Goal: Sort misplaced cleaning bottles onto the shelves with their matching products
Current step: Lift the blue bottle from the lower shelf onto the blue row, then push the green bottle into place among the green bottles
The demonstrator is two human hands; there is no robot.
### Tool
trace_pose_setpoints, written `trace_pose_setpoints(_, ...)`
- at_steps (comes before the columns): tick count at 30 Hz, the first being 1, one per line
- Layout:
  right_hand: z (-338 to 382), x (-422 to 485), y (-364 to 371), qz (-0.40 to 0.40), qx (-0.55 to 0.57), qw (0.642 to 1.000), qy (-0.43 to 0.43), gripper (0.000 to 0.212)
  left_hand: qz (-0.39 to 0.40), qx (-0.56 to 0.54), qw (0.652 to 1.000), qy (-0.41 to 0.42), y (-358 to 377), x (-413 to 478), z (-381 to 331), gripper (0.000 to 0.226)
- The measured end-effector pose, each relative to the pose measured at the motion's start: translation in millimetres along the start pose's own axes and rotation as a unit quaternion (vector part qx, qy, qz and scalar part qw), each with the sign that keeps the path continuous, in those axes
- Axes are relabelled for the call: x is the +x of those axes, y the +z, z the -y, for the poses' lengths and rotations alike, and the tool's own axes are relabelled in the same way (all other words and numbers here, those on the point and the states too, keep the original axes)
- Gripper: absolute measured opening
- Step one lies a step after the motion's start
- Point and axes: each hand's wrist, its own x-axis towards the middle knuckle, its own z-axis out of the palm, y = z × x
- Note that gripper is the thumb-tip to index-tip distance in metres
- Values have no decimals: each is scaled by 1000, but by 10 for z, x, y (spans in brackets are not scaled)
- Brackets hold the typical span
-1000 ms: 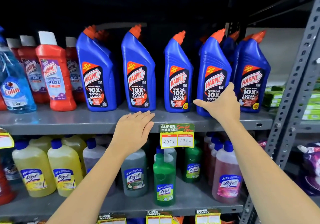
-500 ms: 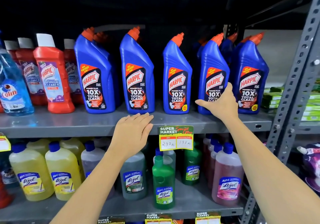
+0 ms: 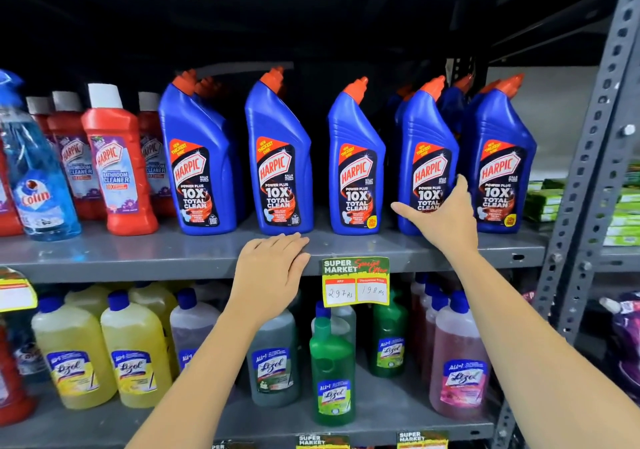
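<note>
Five blue Harpic toilet-cleaner bottles with orange caps stand in a row on the grey upper shelf (image 3: 138,251), with more behind them. My right hand (image 3: 446,220) is wrapped round the lower part of the fourth blue Harpic bottle (image 3: 427,150), thumb at its left side and fingers at its right; the bottle stands upright on the shelf. My left hand (image 3: 273,268) lies flat on the shelf's front edge, below the second blue bottle (image 3: 277,143), and holds nothing.
Red Harpic bathroom cleaner bottles (image 3: 116,168) and a light-blue Colin spray bottle (image 3: 36,185) stand at the left. Yellow, grey, green and pink Lizol bottles fill the lower shelf (image 3: 398,410). A price tag (image 3: 355,282) hangs from the upper shelf. A perforated steel upright (image 3: 588,171) bounds the right.
Both hands stay where they were, the right on the fourth blue bottle and the left on the shelf edge. Only the view has dipped slightly.
</note>
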Motion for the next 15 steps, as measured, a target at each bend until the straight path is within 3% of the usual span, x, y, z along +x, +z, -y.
trace_pose_setpoints(2,-2,-146,6,-72,15,996,-41,119,-23,-14,999,-20,28,-45,-36,44)
trace_pose_setpoints(5,-182,-597,118,-198,103,958,-180,80,-65,-43,996,-32,113,-274,-116,49)
trace_pose_setpoints(7,-452,-1023,309,-226,128,939,-224,56,-79,-74,993,-44,209,-553,-179,52)
trace_pose_setpoints(9,-740,-1519,532,-179,138,951,-212,45,-70,-87,992,-65,374,-935,-251,53)
trace_pose_setpoints(11,-1017,-1982,773,-74,127,978,-150,45,-23,-97,991,-93,636,-1357,-284,51)
trace_pose_setpoints(13,-1248,-2299,1007,43,85,994,-57,58,64,-99,987,-111,931,-1757,-284,51)
trace_pose_setpoints(15,-1392,-2445,1204,138,54,987,54,84,167,-74,977,-107,1197,-2087,-278,54)
